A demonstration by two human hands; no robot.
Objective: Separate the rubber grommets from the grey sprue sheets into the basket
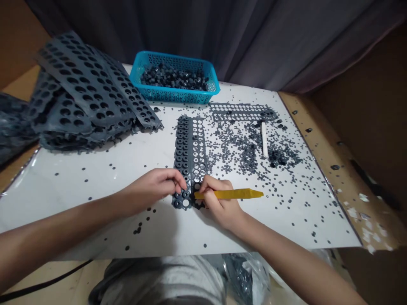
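Observation:
A long grey rubber strip (190, 148) full of round holes and small rings lies on the white sheet, running away from me. My left hand (155, 186) is closed, its fingertips pinching the strip's near left edge. My right hand (219, 203) grips a yellow stick tool (235, 194) like a pen. The tool's tip rests on the strip's near end, and its handle points to the right.
Punched grey discs and rings (254, 148) litter the sheet to the right, around a white stick (264, 139) and a second holed strip (241, 112). A blue basket (174, 95) of rings stands at the back. A stack of holed grey sheets (85, 97) fills the left.

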